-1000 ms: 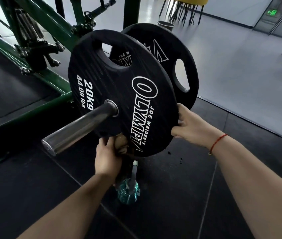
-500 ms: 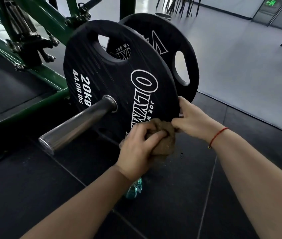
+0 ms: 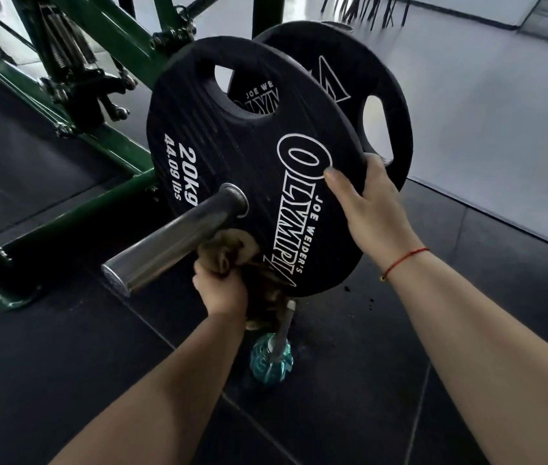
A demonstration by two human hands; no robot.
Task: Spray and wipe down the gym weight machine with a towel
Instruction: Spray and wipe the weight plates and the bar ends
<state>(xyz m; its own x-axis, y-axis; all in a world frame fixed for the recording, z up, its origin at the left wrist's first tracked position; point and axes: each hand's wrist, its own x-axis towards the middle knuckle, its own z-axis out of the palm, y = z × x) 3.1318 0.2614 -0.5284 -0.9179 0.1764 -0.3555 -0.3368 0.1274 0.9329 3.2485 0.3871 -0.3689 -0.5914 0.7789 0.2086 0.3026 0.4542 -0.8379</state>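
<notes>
A black 20 kg weight plate [image 3: 249,152] with white lettering hangs on a steel sleeve [image 3: 172,243] of the green weight machine [image 3: 111,31]. A second black plate [image 3: 343,78] sits behind it. My left hand [image 3: 220,286] is closed on a crumpled brown towel [image 3: 229,250], pressed against the front plate's lower face just under the sleeve. My right hand [image 3: 363,199] grips the front plate's right rim, thumb on its face. A teal spray bottle [image 3: 270,357] stands on the floor below the plate.
Black rubber floor tiles [image 3: 349,397] lie under me, and a grey floor [image 3: 484,95] begins beyond the plates. The machine's green base bar [image 3: 74,209] and springs are at the left. Chair legs [image 3: 359,8] show at the top.
My left hand swept the towel from the plate's lower right edge back left to under the sleeve. My right hand slid higher up the plate's rim.
</notes>
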